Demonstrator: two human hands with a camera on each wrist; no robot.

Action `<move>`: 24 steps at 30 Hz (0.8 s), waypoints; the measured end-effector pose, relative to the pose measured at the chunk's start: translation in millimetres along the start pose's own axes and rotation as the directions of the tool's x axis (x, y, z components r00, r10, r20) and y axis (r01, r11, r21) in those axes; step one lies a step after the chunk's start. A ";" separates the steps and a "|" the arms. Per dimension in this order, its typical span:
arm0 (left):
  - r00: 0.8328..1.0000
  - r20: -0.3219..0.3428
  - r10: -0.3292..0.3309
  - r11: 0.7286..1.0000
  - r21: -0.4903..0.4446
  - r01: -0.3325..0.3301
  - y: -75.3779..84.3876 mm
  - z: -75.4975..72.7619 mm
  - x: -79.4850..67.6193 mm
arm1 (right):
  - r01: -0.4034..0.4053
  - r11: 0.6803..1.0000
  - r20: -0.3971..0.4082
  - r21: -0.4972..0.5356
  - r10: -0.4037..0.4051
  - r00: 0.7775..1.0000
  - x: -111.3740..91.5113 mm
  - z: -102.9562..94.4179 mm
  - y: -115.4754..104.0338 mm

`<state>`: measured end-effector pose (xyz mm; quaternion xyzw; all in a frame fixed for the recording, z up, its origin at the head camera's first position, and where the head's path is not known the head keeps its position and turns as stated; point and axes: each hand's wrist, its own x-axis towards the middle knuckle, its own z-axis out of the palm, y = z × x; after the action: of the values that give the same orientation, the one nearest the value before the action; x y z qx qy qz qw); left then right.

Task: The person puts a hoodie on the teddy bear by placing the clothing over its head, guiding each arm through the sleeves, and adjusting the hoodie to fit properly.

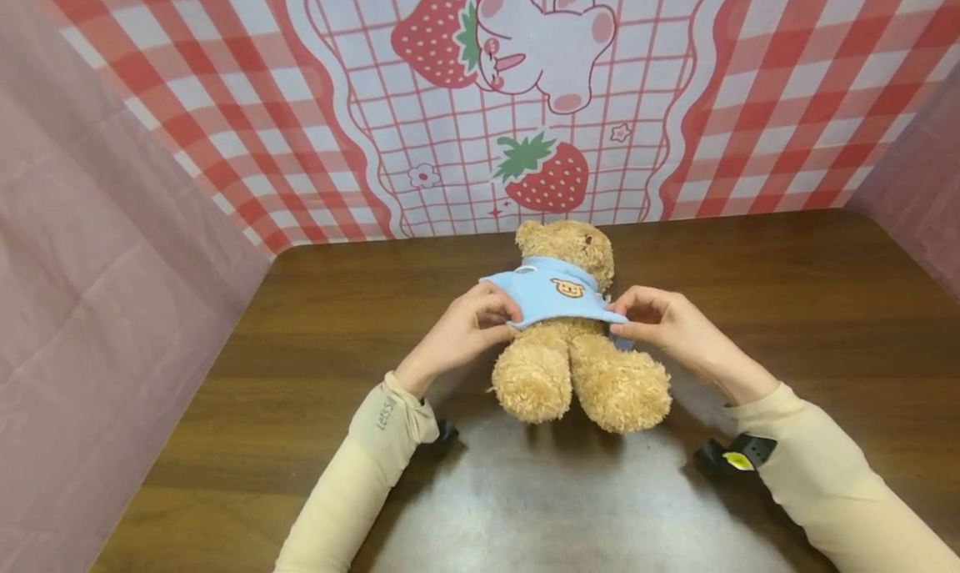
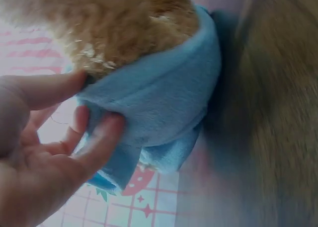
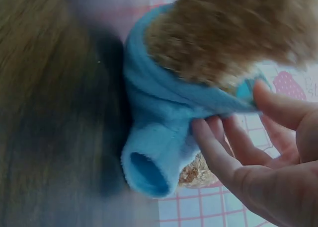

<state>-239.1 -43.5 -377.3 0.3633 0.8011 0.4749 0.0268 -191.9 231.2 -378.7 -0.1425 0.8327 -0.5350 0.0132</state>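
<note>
A tan teddy bear (image 1: 532, 377) lies on its back on the table, feet toward me and head turned to the right. Over its torso is a light blue shirt (image 1: 543, 302) with a small bear face patch. My left hand (image 1: 476, 323) pinches the shirt's lower hem at the left side; the left wrist view shows the thumb on the hem's edge and fingers under the cloth. On the opposite side, my right hand (image 1: 663, 327) pinches the hem's right corner and draws it outward. One sleeve (image 3: 149, 162) hangs with an open, hollow end in the right wrist view. The bear's arms are hidden.
A brown wooden table (image 1: 315, 339) carries the bear. Behind it rises a red and white checked cloth (image 1: 285, 131) with strawberry prints. Pink fabric (image 1: 97, 306) borders the left side, and more hangs at the right. Dark straps sit on both wrists.
</note>
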 end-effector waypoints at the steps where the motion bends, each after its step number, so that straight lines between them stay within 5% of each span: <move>1: 0.999 0.035 -0.007 1.000 -0.011 0.008 0.8 -0.3 -0.6 | -0.015 1.000 0.027 0.010 0.014 1.000 -0.7 -0.5 -0.5; 10: 0.984 0.159 0.086 0.970 0.211 -0.119 7.0 -2.6 -1.5 | 0.103 0.975 0.208 -0.195 -0.062 0.976 -4.4 -3.0 -4.6; 16: 0.981 0.192 0.037 0.966 0.246 -0.085 9.2 -8.7 -4.3 | 0.111 0.954 0.259 -0.279 -0.036 0.965 -7.0 -9.9 -6.6; 18: 0.991 0.137 0.003 0.971 0.238 -0.036 9.1 -8.4 -4.2 | 0.117 0.957 0.255 -0.265 -0.048 0.966 -7.1 -10.0 -6.4; 21: 0.993 -0.072 -0.092 0.974 0.201 0.105 7.4 -7.4 -1.9 | 0.128 0.961 0.230 -0.244 -0.071 0.971 -6.7 -9.1 -5.8; 24: 0.931 -0.286 -0.225 0.964 0.072 0.255 3.3 -7.3 1.5 | 0.152 0.956 0.190 -0.250 -0.106 0.976 -6.3 -6.2 -6.7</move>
<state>-241.2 -47.1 -370.2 0.1941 0.8598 0.4700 -0.0467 -185.5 235.8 -370.9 -0.2434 0.8809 -0.4047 0.0319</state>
